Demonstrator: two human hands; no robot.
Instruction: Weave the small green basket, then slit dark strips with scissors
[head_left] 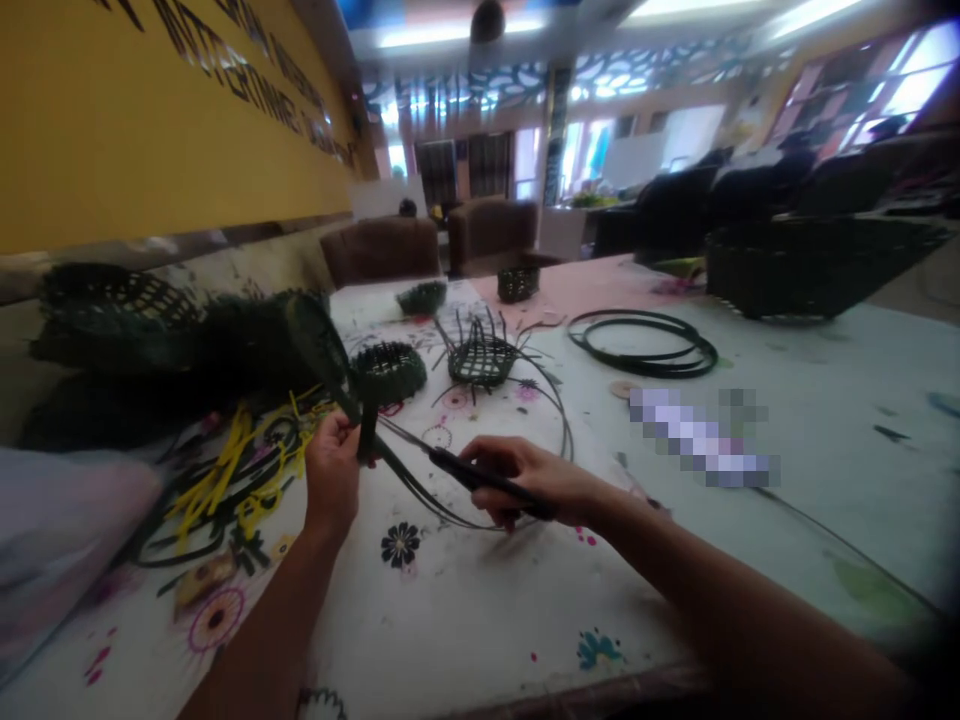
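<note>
Floral tablecloth (450, 620) on my feed, left hand (332, 470) grasping dark cane strands (405, 470), right hand (517, 480) clenched around one black-handled tool (480, 480), four small woven baskets (388, 372), one black cane coil (641, 343)

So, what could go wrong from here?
The black-handled tool in the right hand points its thin metal tip at the left hand, which holds a woven piece, so a slip could jab it. The long strip on the table could also catch the small woven base and drag it.

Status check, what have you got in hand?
Left hand gripping dark woven piece. Right hand holding black-handled tool. Yellow strips lying beside left hand.
</note>
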